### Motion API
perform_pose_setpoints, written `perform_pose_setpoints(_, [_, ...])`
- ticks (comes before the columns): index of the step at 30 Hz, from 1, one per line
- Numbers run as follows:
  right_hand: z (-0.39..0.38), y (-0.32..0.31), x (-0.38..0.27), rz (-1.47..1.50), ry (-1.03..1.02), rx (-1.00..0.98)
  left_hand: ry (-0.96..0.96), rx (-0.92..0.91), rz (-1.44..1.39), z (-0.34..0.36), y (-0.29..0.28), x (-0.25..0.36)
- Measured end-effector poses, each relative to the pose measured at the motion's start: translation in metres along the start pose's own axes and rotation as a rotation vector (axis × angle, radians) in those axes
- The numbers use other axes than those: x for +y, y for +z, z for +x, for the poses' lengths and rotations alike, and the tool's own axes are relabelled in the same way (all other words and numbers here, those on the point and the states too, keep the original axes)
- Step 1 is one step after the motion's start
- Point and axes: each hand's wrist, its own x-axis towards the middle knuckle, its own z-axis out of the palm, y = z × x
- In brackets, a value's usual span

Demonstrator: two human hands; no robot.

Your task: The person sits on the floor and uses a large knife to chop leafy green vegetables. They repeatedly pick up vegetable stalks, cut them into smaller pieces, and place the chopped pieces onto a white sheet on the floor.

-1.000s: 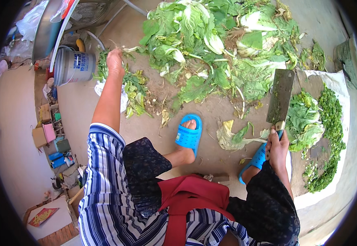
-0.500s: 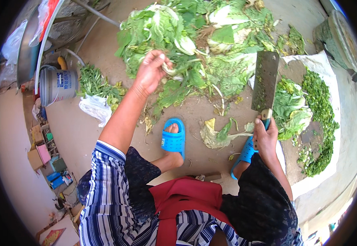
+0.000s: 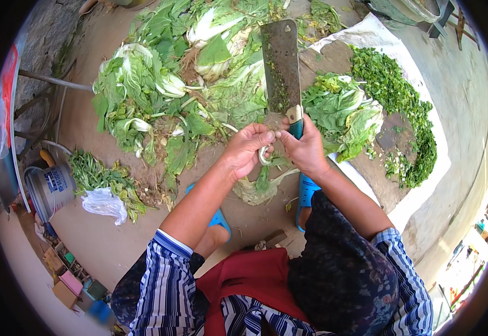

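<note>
My right hand (image 3: 305, 150) is wrapped round the green handle of a cleaver (image 3: 281, 70), whose broad, dirt-flecked blade points away from me. Meeting it at the middle, my left hand (image 3: 248, 150) pinches a small leafy vegetable (image 3: 264, 156); its pale stem curls below the fingers. Brownish roots seem to show just above my fingertips, beside the blade's base. Thumbs and fingertips of both hands nearly touch. Under them, a wilted yellowish cabbage leaf (image 3: 252, 192) lies on the ground.
Heaped cabbages (image 3: 137, 78) and loose greens cover the ground ahead. Rightward, a cabbage (image 3: 345, 112) and chopped greens (image 3: 395, 95) lie on a wooden board (image 3: 392, 131) over a white sheet (image 3: 423, 196). At left are a bucket (image 3: 50, 190), more greens (image 3: 95, 173) and a plastic bag (image 3: 105, 205).
My left hand has drawn back from the cabbage heap with the small leafy vegetable. The right hand has brought the cleaver over to meet it. The view has shifted rightward.
</note>
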Motion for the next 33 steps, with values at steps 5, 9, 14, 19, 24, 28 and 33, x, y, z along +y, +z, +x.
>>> perform_pose_setpoints(5, [0.012,-0.005,0.004,0.069,-0.026,-0.040,-0.062,-0.059,0.015,0.009,0.006,-0.003])
perform_pose_setpoints(9, [0.025,-0.008,0.005,0.072,-0.068,0.008,0.019,-0.074,0.388,0.015,0.012,0.001])
perform_pose_setpoints(14, [0.056,-0.024,0.018,-0.137,-0.251,0.187,0.220,0.058,0.687,0.040,0.019,0.009])
perform_pose_setpoints(19, [0.077,-0.047,0.010,-0.434,-0.227,0.306,0.367,0.143,0.913,0.085,0.023,0.011])
perform_pose_setpoints(24, [0.074,-0.064,0.009,-0.400,-0.242,0.300,0.772,0.469,1.301,0.146,0.026,0.004])
perform_pose_setpoints(28, [0.063,-0.061,0.008,-0.464,-0.151,0.206,0.781,0.552,1.421,0.158,0.031,-0.005])
perform_pose_setpoints(33, [0.064,-0.059,0.030,-0.489,-0.098,0.206,0.789,0.443,1.505,0.156,0.026,0.001])
